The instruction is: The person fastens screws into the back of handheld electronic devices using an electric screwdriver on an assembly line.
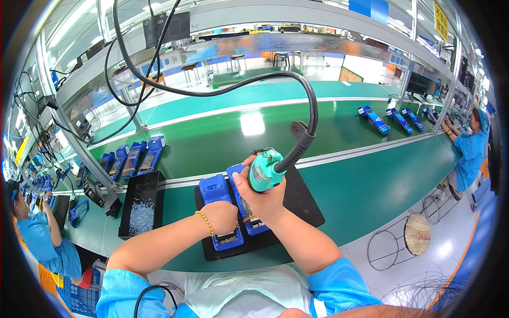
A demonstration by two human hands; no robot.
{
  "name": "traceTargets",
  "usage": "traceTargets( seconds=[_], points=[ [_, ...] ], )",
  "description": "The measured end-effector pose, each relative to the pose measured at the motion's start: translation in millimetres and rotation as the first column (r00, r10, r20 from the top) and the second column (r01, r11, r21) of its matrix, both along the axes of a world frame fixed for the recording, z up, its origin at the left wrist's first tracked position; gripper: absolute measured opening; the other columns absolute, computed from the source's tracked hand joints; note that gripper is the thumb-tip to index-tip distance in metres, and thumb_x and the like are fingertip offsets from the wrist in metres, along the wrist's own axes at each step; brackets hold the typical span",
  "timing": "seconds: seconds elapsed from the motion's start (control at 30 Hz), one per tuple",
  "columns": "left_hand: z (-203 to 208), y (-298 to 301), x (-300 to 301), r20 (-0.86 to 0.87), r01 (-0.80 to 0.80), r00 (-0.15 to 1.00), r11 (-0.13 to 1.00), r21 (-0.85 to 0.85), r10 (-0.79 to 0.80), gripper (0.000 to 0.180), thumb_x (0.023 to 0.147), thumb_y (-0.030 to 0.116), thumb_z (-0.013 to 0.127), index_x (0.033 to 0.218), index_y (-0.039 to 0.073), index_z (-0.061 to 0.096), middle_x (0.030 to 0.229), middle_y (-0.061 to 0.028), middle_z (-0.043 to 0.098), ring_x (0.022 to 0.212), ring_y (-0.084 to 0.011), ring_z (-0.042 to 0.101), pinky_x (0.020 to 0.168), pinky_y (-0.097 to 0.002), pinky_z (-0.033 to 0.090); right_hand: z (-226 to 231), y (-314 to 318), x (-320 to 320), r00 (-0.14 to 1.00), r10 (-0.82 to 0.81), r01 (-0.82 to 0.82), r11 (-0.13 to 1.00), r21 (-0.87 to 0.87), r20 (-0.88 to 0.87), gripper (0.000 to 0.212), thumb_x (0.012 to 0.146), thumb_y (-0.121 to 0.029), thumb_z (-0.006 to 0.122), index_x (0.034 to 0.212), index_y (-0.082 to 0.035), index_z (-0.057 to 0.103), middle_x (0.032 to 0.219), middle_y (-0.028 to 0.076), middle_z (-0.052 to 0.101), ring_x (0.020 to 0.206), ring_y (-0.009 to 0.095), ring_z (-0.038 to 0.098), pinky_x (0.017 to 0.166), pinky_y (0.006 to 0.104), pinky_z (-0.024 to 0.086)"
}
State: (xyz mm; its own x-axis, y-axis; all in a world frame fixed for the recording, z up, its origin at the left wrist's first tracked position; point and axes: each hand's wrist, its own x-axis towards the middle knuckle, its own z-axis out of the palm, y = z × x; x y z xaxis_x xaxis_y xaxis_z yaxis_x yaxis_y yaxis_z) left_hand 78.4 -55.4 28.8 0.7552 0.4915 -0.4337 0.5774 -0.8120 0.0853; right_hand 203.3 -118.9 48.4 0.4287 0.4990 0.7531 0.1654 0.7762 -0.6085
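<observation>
Two blue handheld devices lie side by side on a black mat (pixel 305 204) in front of me. My left hand (pixel 221 217) is closed over the lower part of the left blue device (pixel 214 186). What its fingertips pinch, if anything, is hidden beneath the hand. In my right hand (pixel 266 200) is a teal electric screwdriver (pixel 265 172), gripped round its body with the black cable rising from its top. It is over the right blue device (pixel 257 229), which has a yellowish band across it. The screwdriver's tip cannot be seen.
A black tray (pixel 144 186) with many small pale-blue pieces stands left of the mat. Beyond it, several blue devices (pixel 152 155) rest in a row; more blue devices (pixel 374 121) lie far right. The thick cable (pixel 222 90) arcs overhead. Co-workers sit at left and right.
</observation>
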Motion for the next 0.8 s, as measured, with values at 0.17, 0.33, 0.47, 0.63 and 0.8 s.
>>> traceTargets(
  seconds=[0.17, 0.33, 0.47, 0.63, 0.8],
  points=[
    [-4.6, -1.1, -3.2, 0.017, 0.022, 1.0, 0.999, 0.024, -0.023, 0.024, 0.086, 0.02, 0.055, 0.084, 0.001, 0.068, 0.081, -0.0185, 0.067, 0.081, -0.0341, 0.065, 0.074, -0.0453, 0.051, -4.5, 1.3, -1.6, 1.0, 0.026, -0.026, 0.999, -0.018, -0.016, 0.026, 0.082, 0.009, 0.065, 0.102, 0.002, 0.051, 0.069, 0.0, 0.055, 0.059, 0.005, 0.05, 0.057, 0.0208, 0.042],
    [2.6, -4.4, 0.0, -0.034, 0.007, 0.999, 1.0, 0.024, -0.006, 0.027, 0.088, 0.025, 0.061, 0.096, 0.001, 0.07, 0.099, -0.021, 0.067, 0.093, -0.0351, 0.066, 0.078, -0.0433, 0.054, -6.0, 3.4, -0.6, 1.0, 0.021, -0.022, 1.0, -0.02, -0.022, 0.026, 0.082, 0.01, 0.064, 0.102, 0.001, 0.05, 0.068, 0.001, 0.055, 0.056, 0.006, 0.051, 0.052, 0.0206, 0.04],
    [4.4, -5.2, -0.1, -0.026, -0.013, 1.0, 0.999, 0.04, 0.014, 0.026, 0.088, 0.024, 0.061, 0.097, 0.001, 0.069, 0.1, -0.0211, 0.066, 0.095, -0.0347, 0.066, 0.08, -0.0433, 0.053, -6.6, 5.1, 1.7, 0.999, 0.032, -0.032, 0.999, -0.005, 0.013, 0.027, 0.082, 0.01, 0.064, 0.103, 0.001, 0.05, 0.067, 0.001, 0.054, 0.056, 0.005, 0.05, 0.052, 0.0208, 0.04],
    [5.3, -3.2, 1.0, -0.025, 0.003, 1.0, 0.999, 0.047, -0.002, 0.026, 0.089, 0.023, 0.06, 0.097, 0.001, 0.069, 0.1, -0.0207, 0.066, 0.096, -0.0347, 0.065, 0.082, -0.0434, 0.053, -7.7, 7.8, 2.6, 0.999, 0.029, -0.03, 0.999, 0.032, 0.034, 0.029, 0.082, 0.011, 0.063, 0.104, 0.0, 0.048, 0.067, 0.001, 0.054, 0.055, 0.005, 0.049, 0.051, 0.0209, 0.039],
    [-0.9, 4.1, -9.3, 0.122, 0.017, 0.992, 1.0, 0.012, -0.018, 0.024, 0.089, 0.021, 0.055, 0.091, 0.0, 0.067, 0.089, -0.019, 0.067, 0.089, -0.0342, 0.064, 0.081, -0.046, 0.049, -8.9, 5.0, 0.5, 0.997, 0.076, -0.076, 0.997, -0.015, -0.001, 0.029, 0.082, 0.011, 0.063, 0.104, -0.001, 0.047, 0.067, 0.002, 0.054, 0.052, 0.006, 0.05, 0.048, 0.0209, 0.04]
  ],
)
